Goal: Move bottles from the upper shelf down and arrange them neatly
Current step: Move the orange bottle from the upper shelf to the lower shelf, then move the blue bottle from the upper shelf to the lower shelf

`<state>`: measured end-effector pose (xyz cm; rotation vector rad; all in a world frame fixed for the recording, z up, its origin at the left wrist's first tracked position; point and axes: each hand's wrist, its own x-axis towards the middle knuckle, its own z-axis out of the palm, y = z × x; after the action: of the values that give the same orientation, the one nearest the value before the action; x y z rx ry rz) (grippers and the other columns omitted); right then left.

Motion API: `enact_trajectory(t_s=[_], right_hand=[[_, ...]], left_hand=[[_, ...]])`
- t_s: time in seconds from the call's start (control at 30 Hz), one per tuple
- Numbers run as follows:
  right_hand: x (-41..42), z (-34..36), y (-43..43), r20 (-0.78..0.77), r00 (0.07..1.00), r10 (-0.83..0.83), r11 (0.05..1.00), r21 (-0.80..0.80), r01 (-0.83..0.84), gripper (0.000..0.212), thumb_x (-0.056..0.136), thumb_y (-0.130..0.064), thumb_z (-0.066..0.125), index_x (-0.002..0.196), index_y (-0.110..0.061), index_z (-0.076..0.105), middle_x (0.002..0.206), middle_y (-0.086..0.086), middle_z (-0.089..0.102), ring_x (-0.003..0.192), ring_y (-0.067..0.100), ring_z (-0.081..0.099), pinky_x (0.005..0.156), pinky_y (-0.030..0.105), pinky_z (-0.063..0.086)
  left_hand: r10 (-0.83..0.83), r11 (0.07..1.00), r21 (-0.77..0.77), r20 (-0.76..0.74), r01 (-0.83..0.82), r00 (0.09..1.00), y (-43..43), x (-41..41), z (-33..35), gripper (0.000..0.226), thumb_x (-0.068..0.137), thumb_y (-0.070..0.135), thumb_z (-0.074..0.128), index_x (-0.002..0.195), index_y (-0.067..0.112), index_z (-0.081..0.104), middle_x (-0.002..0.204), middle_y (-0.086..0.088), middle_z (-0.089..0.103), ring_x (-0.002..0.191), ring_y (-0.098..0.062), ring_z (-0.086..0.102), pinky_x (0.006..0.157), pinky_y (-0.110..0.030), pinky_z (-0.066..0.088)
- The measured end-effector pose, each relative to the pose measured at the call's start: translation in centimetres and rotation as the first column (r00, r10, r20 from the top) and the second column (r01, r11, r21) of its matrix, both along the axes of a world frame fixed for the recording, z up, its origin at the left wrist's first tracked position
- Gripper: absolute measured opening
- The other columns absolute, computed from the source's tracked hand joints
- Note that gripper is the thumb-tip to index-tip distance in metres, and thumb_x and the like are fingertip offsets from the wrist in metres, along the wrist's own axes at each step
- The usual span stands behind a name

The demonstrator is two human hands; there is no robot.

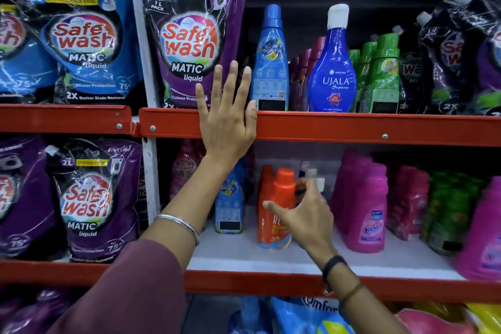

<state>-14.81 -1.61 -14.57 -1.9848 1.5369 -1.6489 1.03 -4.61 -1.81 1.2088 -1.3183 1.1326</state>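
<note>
The upper shelf (pixel 352 127), a red-edged rack, is taken as the landmark. On it a stock of goods is still carried: above its left end a large purple Safe Wash pouch (pixel 192 35) is stood, and further right along it a tall blue fabric-conditioner bottle (pixel 269 62), a blue Ujala bottle (pixel 334 70), a row of green bottles (pixel 382 76) and some dark maroon bottles (pixel 303 73) behind are seen. Directly below the upper shelf, the lower shelf (pixel 271 260) is partly filled: pink Vanish bottles (pixel 366 206) are grouped under the green ones, an orange bottle (pixel 276 209) is stood under the tall blue one, and a second blue conditioner bottle (pixel 229 200) is placed just left of it. Bare white board is left at the front of that lower shelf.

The task is judged to be under way but far from finished, since several bottles remain above and room is left below.

The left hand (pixel 226 114) is raised in front of the upper shelf's red lip, fingers spread flat and nothing held, just beside the tall blue bottle. The right hand (pixel 303 214) is held below the upper shelf with fingers loosely splayed beside the orange bottle; whether it is touched cannot be told, and no grip is closed on it.
</note>
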Motion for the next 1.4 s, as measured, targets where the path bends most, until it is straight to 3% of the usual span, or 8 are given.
enact_trajectory(t_s=[0.17, 0.33, 0.9, 1.03, 1.17, 1.27, 1.4], right_hand=[[1.4, -2.6, -1.9, -0.041, 0.999, -0.012, 0.991, 0.133, 0.018, 0.066, 0.056, -0.058, 0.078, 0.101, -0.025, 0.043, 0.098, -0.004, 0.064, 0.09, 0.021, 0.064, 0.067, 0.034, 0.048], [2.2, -3.6, -2.4, -0.062, 0.998, -0.001, 0.982, 0.189, 0.012, 0.071, 0.059, -0.056, 0.078, 0.11, -0.02, 0.046, 0.104, -0.001, 0.066, 0.094, 0.022, 0.065, 0.066, 0.028, 0.04], [1.3, -4.7, -2.3, -0.161, 0.987, -0.024, 0.99, 0.136, 0.047, 0.072, 0.063, -0.066, 0.07, 0.112, -0.018, 0.046, 0.113, 0.0, 0.059, 0.104, 0.023, 0.06, 0.074, 0.037, 0.049], [-0.9, -1.6, -0.5, -0.047, 0.997, -0.069, 0.995, -0.074, 0.065, 0.059, 0.069, -0.063, 0.068, 0.107, -0.022, 0.05, 0.106, -0.006, 0.062, 0.097, 0.016, 0.061, 0.067, 0.034, 0.049], [-3.6, 4.5, 1.7, 0.118, 0.987, -0.106, 0.938, -0.317, 0.138, 0.043, 0.072, -0.055, 0.07, 0.1, -0.026, 0.053, 0.093, -0.014, 0.06, 0.086, 0.012, 0.061, 0.06, 0.026, 0.044], [-5.4, 9.5, 2.5, 0.18, 0.977, -0.118, 0.862, -0.47, 0.191, 0.038, 0.076, -0.05, 0.069, 0.099, -0.023, 0.055, 0.094, -0.01, 0.061, 0.084, 0.015, 0.062, 0.064, 0.031, 0.049], [-7.0, 15.6, 1.3, 0.153, 0.977, -0.146, 0.814, -0.542, 0.206, 0.039, 0.078, -0.042, 0.067, 0.105, -0.016, 0.057, 0.104, 0.0, 0.062, 0.096, 0.02, 0.059, 0.074, 0.028, 0.042]], left_hand=[[-0.005, 1.0, 0.004, 0.013, 0.005, 1.0, 0.0, 0.1, 0.0, 0.055, 0.097, 0.035, 0.031, 0.15, 0.021, 0.025, 0.159, -0.004, 0.025, 0.148, -0.026, 0.016, 0.118, -0.05, -0.004], [-0.015, 1.0, -0.011, 0.018, 0.015, 1.0, -0.1, 0.2, 0.0, 0.055, 0.097, 0.035, 0.032, 0.15, 0.021, 0.025, 0.158, -0.005, 0.027, 0.148, -0.027, 0.017, 0.118, -0.052, 0.0], [-0.021, 1.0, 0.023, 0.001, 0.021, 1.0, 0.1, 0.1, -0.2, 0.053, 0.099, 0.036, 0.027, 0.151, 0.02, 0.025, 0.159, -0.003, 0.026, 0.148, -0.025, 0.017, 0.118, -0.053, 0.002], [-0.041, 0.998, 0.052, -0.02, 0.042, 0.999, 0.3, -0.7, -0.9, 0.054, 0.1, 0.036, 0.026, 0.152, 0.021, 0.021, 0.16, -0.001, 0.022, 0.149, -0.022, 0.013, 0.118, -0.052, -0.002], [-0.063, 0.996, 0.061, -0.027, 0.064, 0.998, 0.3, -2.5, -1.3, 0.055, 0.1, 0.037, 0.027, 0.152, 0.022, 0.018, 0.16, 0.0, 0.02, 0.149, -0.019, 0.01, 0.118, -0.051, -0.003], [-0.077, 0.995, 0.063, -0.012, 0.078, 0.997, 0.3, -4.4, -0.9, 0.056, 0.099, 0.038, 0.028, 0.152, 0.022, 0.018, 0.16, -0.001, 0.021, 0.149, -0.019, 0.012, 0.118, -0.051, -0.001], [-0.099, 0.993, 0.062, -0.012, 0.099, 0.995, 0.1, -6.9, -0.1, 0.057, 0.098, 0.038, 0.028, 0.152, 0.021, 0.022, 0.16, -0.001, 0.023, 0.148, -0.019, 0.016, 0.118, -0.05, 0.004]])
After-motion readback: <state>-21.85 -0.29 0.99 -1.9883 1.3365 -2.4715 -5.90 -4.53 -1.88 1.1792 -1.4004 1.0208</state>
